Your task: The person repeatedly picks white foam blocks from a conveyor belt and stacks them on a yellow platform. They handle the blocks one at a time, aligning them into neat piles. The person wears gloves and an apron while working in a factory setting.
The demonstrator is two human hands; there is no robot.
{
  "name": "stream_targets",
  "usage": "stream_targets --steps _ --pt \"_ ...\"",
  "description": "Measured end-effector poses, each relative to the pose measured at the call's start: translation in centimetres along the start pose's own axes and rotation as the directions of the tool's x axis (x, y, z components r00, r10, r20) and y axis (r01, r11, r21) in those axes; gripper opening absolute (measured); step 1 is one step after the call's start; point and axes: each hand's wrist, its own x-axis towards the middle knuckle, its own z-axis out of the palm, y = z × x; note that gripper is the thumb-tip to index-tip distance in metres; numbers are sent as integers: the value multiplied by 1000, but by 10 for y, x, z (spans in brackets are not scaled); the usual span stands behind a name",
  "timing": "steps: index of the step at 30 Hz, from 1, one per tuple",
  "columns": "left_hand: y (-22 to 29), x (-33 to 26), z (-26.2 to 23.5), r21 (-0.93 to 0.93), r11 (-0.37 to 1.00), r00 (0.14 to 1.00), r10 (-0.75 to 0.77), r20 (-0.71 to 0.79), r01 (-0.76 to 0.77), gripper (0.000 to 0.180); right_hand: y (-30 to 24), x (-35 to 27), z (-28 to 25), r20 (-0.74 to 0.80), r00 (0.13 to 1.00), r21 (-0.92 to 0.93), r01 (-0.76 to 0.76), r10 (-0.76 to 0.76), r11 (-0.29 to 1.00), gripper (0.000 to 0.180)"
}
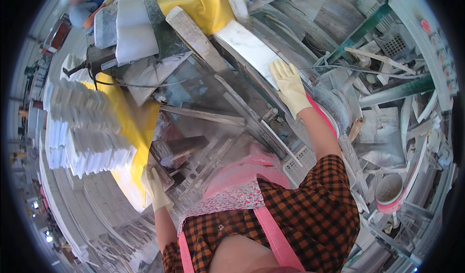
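My right hand (pixel 289 85), in a cream rubber glove, lies flat with its fingers stretched out on the near end of a long white marble-like strip (pixel 247 43). The strip slopes from the upper middle down toward a wheel-like grey machine part (pixel 332 106) with a pink rim. In a matching glove, my left hand (pixel 154 186) is at the edge of a yellow sheet (pixel 138 140). Its fingers are seen edge-on and mostly hidden, so I cannot make out a grip. Beside the sheet stand stacks of thin white strips (pixel 89 127).
Dusty boards and offcuts (pixel 203 115) fill the space before me. More yellow sheeting (pixel 201 6) covers a surface at the top. A control panel with a red button (pixel 425 26) and a round bucket (pixel 389 188) are at right. Another person (pixel 87 11) is at the far left.
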Motion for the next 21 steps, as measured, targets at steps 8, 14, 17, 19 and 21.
stream_targets --steps 8,14,17,19,21 --pt "5 -3 11 -76 993 992 -98 -81 92 22 2 15 22 -201 979 14 30 -27 999 57" --pt "13 -7 9 -32 997 992 -79 -102 76 14 2 53 20 -272 943 -123 163 -191 979 50" --pt "21 -6 4 -15 997 994 -74 -77 73 9 -3 68 29 -69 979 -182 178 -193 967 56" --pt "26 -6 5 -39 997 989 -75 -123 71 10 -3 81 37 -90 975 -261 172 -201 950 59" --pt "30 -6 5 -25 999 987 -34 -159 30 9 -4 92 46 -81 979 -288 156 -187 945 59"
